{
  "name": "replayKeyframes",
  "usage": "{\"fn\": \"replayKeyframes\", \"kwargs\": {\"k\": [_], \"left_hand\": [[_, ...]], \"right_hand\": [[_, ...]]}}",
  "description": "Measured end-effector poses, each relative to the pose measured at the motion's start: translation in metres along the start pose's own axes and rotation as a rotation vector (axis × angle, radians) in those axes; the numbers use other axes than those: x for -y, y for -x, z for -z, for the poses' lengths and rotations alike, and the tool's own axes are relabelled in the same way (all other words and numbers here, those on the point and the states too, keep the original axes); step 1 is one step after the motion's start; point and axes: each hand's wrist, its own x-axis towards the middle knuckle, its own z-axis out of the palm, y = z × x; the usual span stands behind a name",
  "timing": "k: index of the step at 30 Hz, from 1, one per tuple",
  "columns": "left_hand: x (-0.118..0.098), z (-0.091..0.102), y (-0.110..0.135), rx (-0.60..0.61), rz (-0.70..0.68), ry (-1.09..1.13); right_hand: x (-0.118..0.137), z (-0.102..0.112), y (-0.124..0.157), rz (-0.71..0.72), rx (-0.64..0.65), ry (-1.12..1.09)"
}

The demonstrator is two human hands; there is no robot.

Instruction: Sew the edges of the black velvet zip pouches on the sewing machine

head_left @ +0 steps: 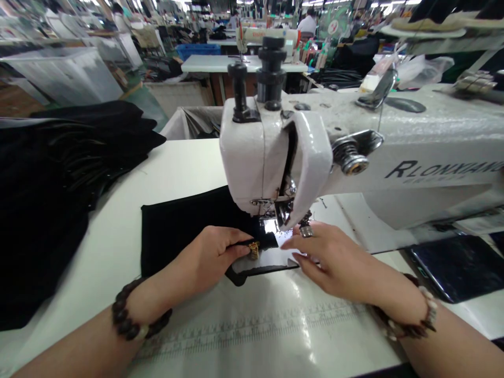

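Observation:
A black fabric piece [185, 220] lies on the white sewing table, partly beneath the head of the sewing machine [268, 152]. My left hand [208, 257] pinches the edge of a narrow black strip between thumb and fingers, left of the lit needle area. Beside those fingertips is a small gold-coloured piece [254, 249], too blurred to name. My right hand [331, 260], with a ring on one finger, is just right of the presser foot. Its fingers are apart, with the fingertips close to the table and the fabric's end; whether they touch the cloth I cannot tell.
A large pile of black fabric [47, 199] covers the table's left side. A dark phone [460, 268] lies at the right, below the machine arm. Ruler markings [252, 331] run along the front of the table. A white bin [71, 73] and other sewing stations stand beyond.

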Motion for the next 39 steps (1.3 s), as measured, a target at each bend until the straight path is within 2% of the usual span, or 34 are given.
{"fn": "replayKeyframes", "kwargs": {"k": [2,4,7,10,15,17,20,22,24,30,39], "left_hand": [[0.0,-0.001,0.0,0.001,0.009,0.019],[-0.001,-0.003,0.001,0.008,-0.009,0.007],[-0.001,-0.006,0.001,0.024,-0.048,-0.04],[-0.002,-0.006,0.001,0.029,-0.064,-0.082],[-0.002,-0.007,0.002,0.056,-0.122,-0.178],[0.0,-0.012,0.003,0.053,-0.238,-0.307],[0.008,-0.024,0.008,0.025,-0.445,-0.617],[0.013,-0.032,0.011,-0.017,-0.513,-0.786],[0.014,-0.036,0.015,-0.051,-0.547,-0.878],[0.004,-0.035,0.018,-0.105,-0.622,-0.964],[0.002,-0.037,0.014,-0.145,-0.606,-0.957]], "right_hand": [[0.005,-0.012,-0.002,0.055,-0.157,0.145],[0.007,-0.025,-0.006,0.122,-0.236,0.27],[0.01,-0.04,-0.013,0.133,-0.271,0.376],[0.012,-0.045,-0.019,0.098,-0.314,0.46],[0.016,-0.041,-0.022,0.161,-0.363,0.39],[0.015,-0.038,-0.019,0.217,-0.33,0.328],[0.012,-0.032,-0.013,0.324,-0.143,0.263],[0.009,-0.028,-0.009,0.3,-0.063,0.245],[0.007,-0.025,-0.007,0.231,-0.051,0.233],[0.004,-0.029,-0.006,0.235,-0.047,0.209],[0.004,-0.039,-0.006,0.17,-0.06,0.211]]}}
